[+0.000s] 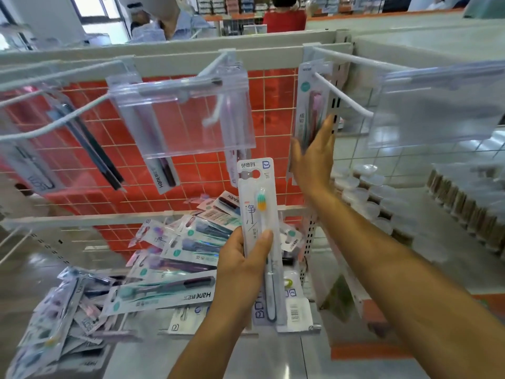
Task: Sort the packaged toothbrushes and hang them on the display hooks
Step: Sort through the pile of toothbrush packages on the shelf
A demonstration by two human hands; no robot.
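My left hand [243, 266] grips a white packaged toothbrush [257, 206] upright in the middle of the view; its brush head is teal and yellow. My right hand [314, 157] reaches up with straight fingers against a pack with a pink brush [311, 105] that hangs on the white hook [344, 97] at the right. Further packs hang on a middle hook [216, 113] and on a left hook [54, 127]. Below lies a loose pile of packaged toothbrushes [169, 263] on the shelf.
Clear plastic label holders [185, 119] hang at the hook fronts. An orange wire grid panel [207, 176] backs the hooks. Rows of small containers [363, 187] fill a shelf at the right. People stand behind the rack at the top.
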